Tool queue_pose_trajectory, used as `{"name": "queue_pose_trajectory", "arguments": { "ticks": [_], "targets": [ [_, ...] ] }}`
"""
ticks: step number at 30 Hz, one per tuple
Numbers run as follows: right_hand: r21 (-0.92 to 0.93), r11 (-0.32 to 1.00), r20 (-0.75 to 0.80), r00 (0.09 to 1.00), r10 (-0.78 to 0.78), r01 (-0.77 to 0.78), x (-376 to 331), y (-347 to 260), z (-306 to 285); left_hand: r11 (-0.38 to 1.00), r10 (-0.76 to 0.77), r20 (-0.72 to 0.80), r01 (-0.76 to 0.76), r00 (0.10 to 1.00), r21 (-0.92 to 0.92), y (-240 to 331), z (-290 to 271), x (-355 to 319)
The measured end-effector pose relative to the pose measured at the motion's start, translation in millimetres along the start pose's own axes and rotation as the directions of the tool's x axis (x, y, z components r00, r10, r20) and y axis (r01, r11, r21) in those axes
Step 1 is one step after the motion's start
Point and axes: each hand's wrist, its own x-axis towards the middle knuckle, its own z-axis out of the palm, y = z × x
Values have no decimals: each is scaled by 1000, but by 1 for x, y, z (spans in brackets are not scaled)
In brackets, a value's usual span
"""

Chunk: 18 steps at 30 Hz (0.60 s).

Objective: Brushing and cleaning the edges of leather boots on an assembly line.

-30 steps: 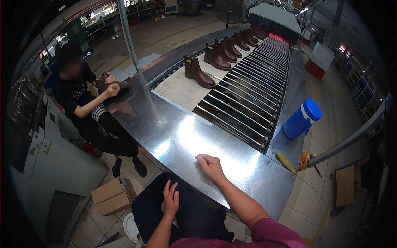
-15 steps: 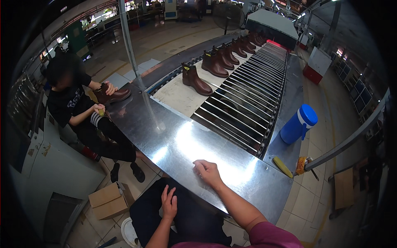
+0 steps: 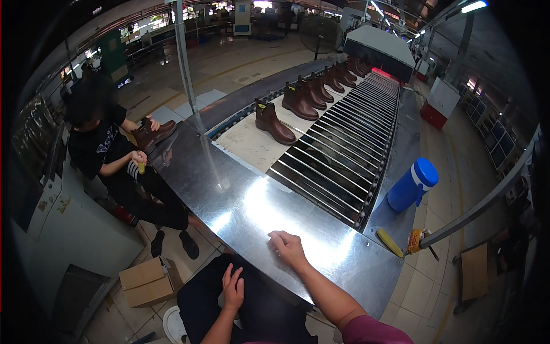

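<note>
- Since the earlier frame, the nearest brown boot (image 3: 274, 122) on the conveyor (image 3: 344, 143) looked farther off, and the co-worker (image 3: 109, 155) now bent over a boot.
- The right hand (image 3: 288, 249) rested loosely curled on the steel table (image 3: 229, 195), grasping nothing; the left hand (image 3: 233, 288) lay flat on the lap.
- The boot stood at twelve o'clock from the right hand, the nearer one, toe toward four o'clock.

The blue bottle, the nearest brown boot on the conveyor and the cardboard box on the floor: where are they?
blue bottle (image 3: 408, 191), head view, on the middle of its body.
nearest brown boot (image 3: 273, 122), head view, on its shaft and upper.
cardboard box (image 3: 150, 280), head view, on its top flaps.
</note>
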Motion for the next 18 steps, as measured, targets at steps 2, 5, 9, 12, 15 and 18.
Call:
{"name": "queue_pose_trajectory", "arguments": {
  "ticks": [2, 5, 9, 12, 15, 18],
  "targets": [
    [5, 1000, 29, 1000, -8, 8, 1, 1, 3, 1000, -13, -23, 14, 1000, 10, 0, -3, -1],
    [1, 1000, -5, 1000, 11, -11, 1, -5, 4, 1000, -10, -28, 10, 1000, -3, 2, -4, 0],
    [28, 999, -25, 999, 31, -30, 0, -1, 2, 1000, 5, -28, -5, 1000, 1, 3, -3, 2],
    [52, 997, -38, 997, 64, -62, -2, -4, 5, 1000, 25, -50, -24, 998, 21, 1, -4, 0],
    [43, 998, -44, 998, 54, -52, -2, -4, 3, 1000, 23, -44, -22, 999, 16, 0, -3, -1],
    [29, 999, -36, 998, 43, -42, -2, -3, 3, 1000, 4, -42, -3, 999, 24, 2, -5, -2]
  ]
}}
